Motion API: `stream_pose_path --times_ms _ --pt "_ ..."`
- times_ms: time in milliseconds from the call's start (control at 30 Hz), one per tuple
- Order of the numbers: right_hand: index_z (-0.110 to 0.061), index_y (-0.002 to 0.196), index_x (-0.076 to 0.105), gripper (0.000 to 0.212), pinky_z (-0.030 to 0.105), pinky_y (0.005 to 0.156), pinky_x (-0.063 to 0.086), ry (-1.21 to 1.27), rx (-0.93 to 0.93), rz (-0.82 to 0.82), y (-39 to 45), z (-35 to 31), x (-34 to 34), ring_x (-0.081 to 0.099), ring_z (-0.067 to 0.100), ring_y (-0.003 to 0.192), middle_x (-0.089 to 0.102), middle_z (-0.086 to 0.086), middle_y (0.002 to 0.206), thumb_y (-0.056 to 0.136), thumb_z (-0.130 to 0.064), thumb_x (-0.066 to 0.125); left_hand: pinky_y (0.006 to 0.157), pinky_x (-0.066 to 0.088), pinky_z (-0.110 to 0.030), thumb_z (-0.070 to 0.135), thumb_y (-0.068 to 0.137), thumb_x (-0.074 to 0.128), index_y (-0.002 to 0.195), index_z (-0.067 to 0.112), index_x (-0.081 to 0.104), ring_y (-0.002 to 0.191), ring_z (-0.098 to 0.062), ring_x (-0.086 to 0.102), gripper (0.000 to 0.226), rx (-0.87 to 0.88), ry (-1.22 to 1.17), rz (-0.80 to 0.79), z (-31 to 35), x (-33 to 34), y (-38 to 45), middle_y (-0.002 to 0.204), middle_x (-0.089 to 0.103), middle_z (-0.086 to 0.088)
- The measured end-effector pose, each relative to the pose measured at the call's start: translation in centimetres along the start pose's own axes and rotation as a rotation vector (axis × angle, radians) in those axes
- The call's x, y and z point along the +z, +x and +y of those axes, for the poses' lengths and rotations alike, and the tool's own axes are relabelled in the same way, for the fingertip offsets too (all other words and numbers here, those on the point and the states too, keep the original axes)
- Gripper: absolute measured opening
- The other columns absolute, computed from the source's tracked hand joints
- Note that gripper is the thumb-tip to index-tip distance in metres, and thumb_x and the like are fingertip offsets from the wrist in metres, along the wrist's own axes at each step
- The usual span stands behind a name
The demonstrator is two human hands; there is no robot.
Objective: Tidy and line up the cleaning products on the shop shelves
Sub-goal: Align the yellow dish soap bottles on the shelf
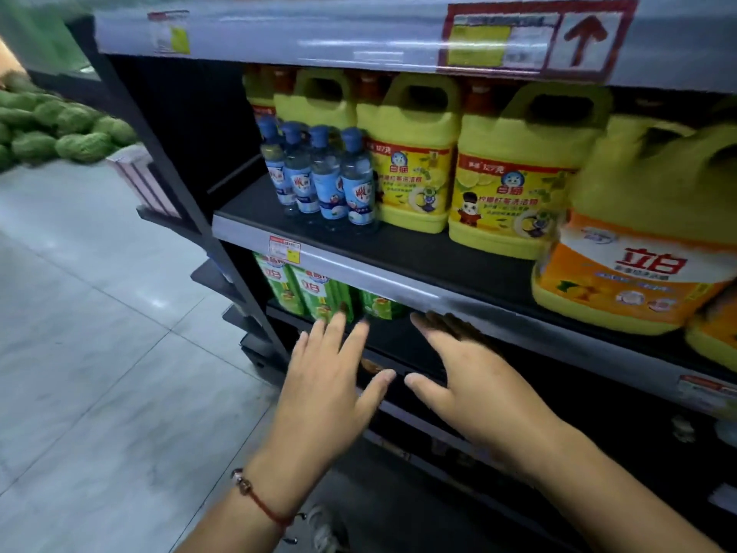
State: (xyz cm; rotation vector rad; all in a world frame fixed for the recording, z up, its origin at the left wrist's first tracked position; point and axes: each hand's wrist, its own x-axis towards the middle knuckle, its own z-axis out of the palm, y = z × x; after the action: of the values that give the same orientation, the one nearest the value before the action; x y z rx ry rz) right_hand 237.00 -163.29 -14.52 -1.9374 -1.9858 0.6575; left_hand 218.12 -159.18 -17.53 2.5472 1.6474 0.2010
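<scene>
Hands reaching w/ fingers straight, apart, holding nothing: left hand [325, 377] nearer green bottles [315, 293], upright at lower shelf [402, 337] left end; right hand [466, 373] beside.

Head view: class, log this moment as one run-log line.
left hand open, reaching | right hand open, reaching | target green bottles, lower shelf | nothing held

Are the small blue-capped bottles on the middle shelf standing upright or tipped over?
Upright. All four small bottles stand on their bases on the shelf, blue caps up, clustered beside the yellow jugs.
</scene>
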Motion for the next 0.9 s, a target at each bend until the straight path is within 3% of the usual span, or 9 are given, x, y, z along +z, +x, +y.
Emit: stream_pose_path --times_ms 100,167,267,333,433,567,667,800,900 --pt "-0.041 0.153 0.030 0.066 0.023 0.113 0.031 0.143 0.100 0.046 4.6 -1.9 0.9 0.038 0.010 0.142 0.040 -0.014 0.155 0.094 -0.045 0.061 0.094 0.049 -0.049 0.058 0.090 0.041 0.123 0.015 0.059 0.108 -0.036 0.057 0.058 0.053 -0.040 0.012 -3.1 -0.6 3.5 0.116 0.059 -0.009" --pt "-0.041 0.146 0.042 0.062 0.033 0.114 0.038 0.271 0.191 0.139 8.4 -2.8 1.8 0.047 0.014 0.137 0.048 -0.010 0.150 0.090 -0.044 0.066 0.096 0.046 -0.047 0.057 0.089 0.041 0.132 0.017 0.057 0.118 -0.036 0.055 0.061 0.071 -0.073 -0.002 -5.1 -1.2 5.7 0.130 0.058 -0.011" --pt "-0.031 0.143 0.050 0.063 0.042 0.109 0.043 0.419 0.297 0.337 14.1 -3.8 2.4 0.052 0.020 0.132 0.054 0.000 0.145 0.086 -0.045 0.070 0.115 0.031 -0.044 0.056 0.091 0.039 0.159 0.026 0.024 0.150 -0.032 0.025 0.076 0.111 -0.088 -0.067 -7.6 -2.2 8.2 0.165 0.022 -0.011" --pt "-0.022 0.143 0.050 0.061 0.039 0.106 0.044 0.421 0.312 0.481 17.7 -4.8 2.1 0.053 0.019 0.129 0.055 0.001 0.142 0.089 -0.041 0.070 0.121 0.019 -0.041 0.052 0.096 0.043 0.161 0.029 0.007 0.155 -0.027 0.009 0.078 0.169 -0.078 -0.119 -9.4 -2.9 9.8 0.169 0.003 -0.007" --pt "-0.022 0.130 0.057 0.051 0.036 0.091 0.051 0.444 0.328 0.616 21.7 -6.1 1.9 0.062 0.018 0.114 0.065 -0.004 0.125 0.087 -0.046 0.070 0.123 0.014 -0.038 0.045 0.097 0.049 0.160 0.032 0.001 0.155 -0.025 0.006 0.081 0.271 -0.064 -0.170 -11.5 -4.1 11.7 0.169 -0.009 -0.002" --pt "-0.019 0.119 0.061 0.052 0.035 0.082 0.053 0.442 0.406 0.702 24.7 -7.4 3.1 0.067 0.024 0.107 0.071 0.001 0.116 0.078 -0.047 0.078 0.122 0.018 -0.038 0.038 0.090 0.054 0.160 0.033 0.008 0.153 -0.027 0.013 0.084 0.349 -0.111 -0.121 -14.0 -4.6 13.9 0.169 0.001 -0.001" --pt "-0.018 0.111 0.066 0.046 0.027 0.071 0.042 0.325 0.485 0.710 25.1 -8.1 2.5 0.068 0.025 0.101 0.072 0.003 0.110 0.078 -0.048 0.078 0.122 0.022 -0.039 0.045 0.091 0.056 0.159 0.032 0.020 0.152 -0.027 0.019 0.078 0.369 -0.251 -0.042 -14.1 -4.1 14.6 0.168 0.013 0.001" --pt "-0.020 0.110 0.067 0.042 0.026 0.072 0.043 0.291 0.453 0.736 24.3 -8.3 2.6 0.068 0.022 0.102 0.073 0.000 0.110 0.079 -0.046 0.077 0.119 0.030 -0.037 0.044 0.092 0.058 0.158 0.034 0.023 0.149 -0.024 0.026 0.076 0.380 -0.324 -0.027 -14.8 -3.4 14.2 0.167 0.017 0.004" --pt "-0.021 0.112 0.066 0.038 0.028 0.080 0.050 0.351 0.438 0.740 22.4 -8.4 3.6 0.068 0.018 0.102 0.073 -0.002 0.111 0.080 -0.039 0.078 0.110 0.041 -0.034 0.045 0.094 0.058 0.157 0.033 0.027 0.140 -0.022 0.042 0.071 0.373 -0.399 -0.057 -16.7 -3.2 13.2 0.163 0.027 0.005"
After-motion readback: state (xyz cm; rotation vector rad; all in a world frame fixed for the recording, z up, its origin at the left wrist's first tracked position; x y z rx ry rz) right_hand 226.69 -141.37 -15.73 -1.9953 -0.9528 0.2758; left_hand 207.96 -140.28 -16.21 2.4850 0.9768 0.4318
